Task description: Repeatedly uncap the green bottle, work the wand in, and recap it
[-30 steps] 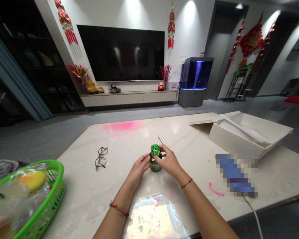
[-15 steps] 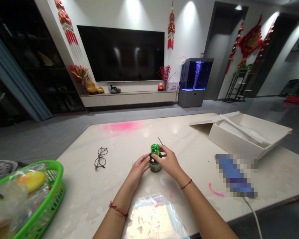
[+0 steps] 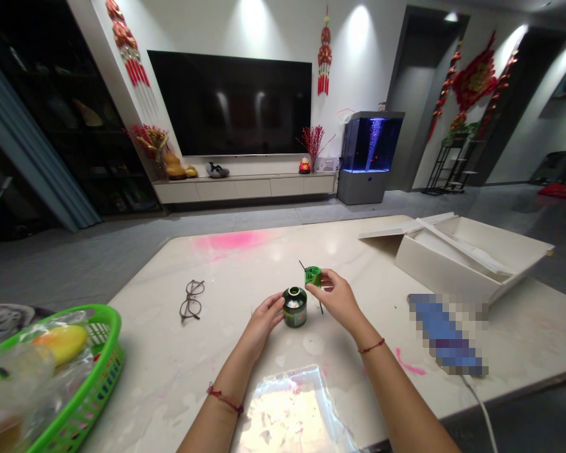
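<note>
I see the table [image 3: 358, 251] filling most of my near view, with the white box [image 3: 424, 265] open at the far right and the basket [image 3: 116, 333] at the left edge. Between them work the two hands.

The change I catch is at the bottle [image 3: 295, 313]: its cap has just come off, so the pale-rimmed mouth shows bare. I read that as the opening step done — bottle and cap are now separate pieces.

The bottle stands upright on the table, just right of the left hand [image 3: 261, 318], which is half curled with fingertips against its side; whether any finger wraps behind, I cannot tell. The right hand [image 3: 338, 299] is nearly closed — thumb and fingers pinching the cap [image 3: 312, 277] at their tips, beside the bottle's mouth and apart from it.

Smallest is a thin dark stick [image 3: 302, 265], partly hidden behind the cap; I see neither hand gripping it.
</note>
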Tool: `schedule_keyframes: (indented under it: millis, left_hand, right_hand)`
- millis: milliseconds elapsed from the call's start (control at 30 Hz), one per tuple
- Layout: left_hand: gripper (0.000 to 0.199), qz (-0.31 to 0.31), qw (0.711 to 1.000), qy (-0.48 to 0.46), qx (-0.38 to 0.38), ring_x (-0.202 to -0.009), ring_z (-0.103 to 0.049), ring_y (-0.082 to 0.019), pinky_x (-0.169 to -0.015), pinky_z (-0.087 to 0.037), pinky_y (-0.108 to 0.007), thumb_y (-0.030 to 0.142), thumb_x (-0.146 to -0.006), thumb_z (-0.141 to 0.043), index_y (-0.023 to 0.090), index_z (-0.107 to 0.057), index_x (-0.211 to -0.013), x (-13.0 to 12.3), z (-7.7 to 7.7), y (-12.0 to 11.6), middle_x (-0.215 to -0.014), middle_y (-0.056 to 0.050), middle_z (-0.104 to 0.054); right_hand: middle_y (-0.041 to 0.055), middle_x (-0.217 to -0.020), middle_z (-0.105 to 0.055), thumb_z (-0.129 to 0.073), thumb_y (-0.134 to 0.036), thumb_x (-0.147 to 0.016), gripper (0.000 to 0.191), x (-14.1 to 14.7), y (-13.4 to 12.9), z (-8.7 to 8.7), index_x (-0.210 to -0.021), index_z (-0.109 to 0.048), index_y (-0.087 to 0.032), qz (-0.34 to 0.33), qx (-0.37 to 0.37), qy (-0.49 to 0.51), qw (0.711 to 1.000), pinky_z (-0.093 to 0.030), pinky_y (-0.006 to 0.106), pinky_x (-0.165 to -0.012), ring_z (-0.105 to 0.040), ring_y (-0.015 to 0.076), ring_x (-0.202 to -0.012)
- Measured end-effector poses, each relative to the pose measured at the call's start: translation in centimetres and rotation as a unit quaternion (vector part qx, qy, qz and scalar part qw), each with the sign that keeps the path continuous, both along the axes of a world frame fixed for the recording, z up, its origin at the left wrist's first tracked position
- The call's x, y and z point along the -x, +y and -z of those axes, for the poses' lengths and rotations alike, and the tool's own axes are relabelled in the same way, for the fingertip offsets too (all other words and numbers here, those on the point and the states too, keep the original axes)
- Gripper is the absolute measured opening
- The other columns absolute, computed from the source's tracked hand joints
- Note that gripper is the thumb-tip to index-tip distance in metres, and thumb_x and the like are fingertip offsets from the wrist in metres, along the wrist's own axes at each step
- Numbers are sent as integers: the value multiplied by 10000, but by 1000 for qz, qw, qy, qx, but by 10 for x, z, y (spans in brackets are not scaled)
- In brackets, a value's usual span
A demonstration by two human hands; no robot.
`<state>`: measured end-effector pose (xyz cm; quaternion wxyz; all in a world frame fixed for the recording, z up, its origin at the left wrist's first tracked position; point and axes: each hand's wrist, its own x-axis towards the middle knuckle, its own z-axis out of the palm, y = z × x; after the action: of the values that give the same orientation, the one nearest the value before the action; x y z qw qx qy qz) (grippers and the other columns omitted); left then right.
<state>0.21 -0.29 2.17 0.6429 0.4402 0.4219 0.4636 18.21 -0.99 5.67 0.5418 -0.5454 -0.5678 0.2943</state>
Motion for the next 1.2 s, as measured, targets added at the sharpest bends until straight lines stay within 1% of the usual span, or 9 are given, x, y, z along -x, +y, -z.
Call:
schedule_keyframes:
  millis: [100, 233, 367, 467, 533, 667, 767, 967, 1200]
  left_hand:
    - [457, -3, 1000, 7, 11, -1137, -498, -253, -960, -369, -374, 407, -646, -691, 185, -615, -1038, 0, 2, 3, -1188, -109, -583]
    - [463, -8, 1000, 5, 14, -1135, -497, -254, -958, -372, -377, 405, -637, -696, 182, -615, -1034, 0, 4, 5, -1178, -109, -587]
    - [475, -9, 1000, -2, 12, -1128, -501, -256, -956, -375, -384, 405, -631, -701, 177, -612, -1038, 1, 6, 6, -1177, -115, -584]
    - [481, -7, 1000, -2, 8, -1125, -504, -259, -957, -374, -385, 399, -625, -708, 173, -612, -1039, 1, 7, 6, -1183, -119, -579]
    - [479, -9, 1000, -1, 8, -1123, -506, -259, -957, -375, -383, 401, -621, -710, 173, -616, -1032, 1, 7, 6, -1178, -117, -584]
    - [473, -10, 1000, -2, 10, -1128, -503, -259, -954, -380, -376, 404, -616, -713, 177, -620, -1021, 1, 7, 7, -1181, -112, -584]
    - [467, -10, 1000, -2, 10, -1131, -501, -258, -953, -381, -373, 403, -619, -713, 178, -620, -1018, 1, 7, 7, -1176, -111, -588]
    - [460, -12, 1000, -4, 9, -1111, -517, -252, -943, -390, -364, 398, -619, -716, 172, -622, -1009, 1, 6, 6, -1168, -112, -593]
    - [443, -6, 1000, -8, 5, -1133, -499, -251, -950, -387, -366, 390, -640, -701, 178, -615, -1020, 0, 6, 5, -1190, -107, -579]
  right_hand:
    - [62, -918, -655, -638, -283, -636, 306, -19, -4, -1, -915, -586, -167, 3, 41, -72, 997, -471, 298, -713, -606, 169, -771]
    - [44, -832, -645, -636, -188, -586, 247, -37, -12, 3, -825, -580, -159, -53, 100, -153, 982, -445, 262, -673, -582, 158, -747]
    - [15, -738, -607, -632, -131, -528, 277, -40, -17, 9, -796, -564, -153, -105, 165, -230, 953, -399, 225, -568, -537, 136, -658]
    - [10, -739, -605, -650, -129, -504, 303, -35, -19, 11, -797, -579, -156, -137, 199, -248, 938, -377, 217, -539, -523, 130, -634]
    - [16, -766, -614, -662, -123, -489, 320, -30, -20, 11, -800, -595, -160, -140, 202, -249, 937, -382, 219, -551, -527, 131, -641]
    - [26, -793, -623, -675, -89, -452, 358, -21, -19, 13, -796, -625, -172, -122, 186, -256, 941, -391, 224, -578, -536, 148, -679]
    - [31, -796, -627, -673, -78, -446, 376, -17, -17, 16, -806, -636, -181, -116, 182, -274, 937, -395, 230, -586, -541, 159, -692]
    - [29, -792, -630, -662, -68, -449, 381, -15, -15, 18, -809, -638, -187, -114, 175, -301, 931, -393, 230, -583, -546, 159, -684]
    - [33, -779, -625, -639, -64, -464, 371, -16, -15, 18, -816, -630, -180, -120, 188, -312, 923, -375, 223, -562, -534, 154, -667]
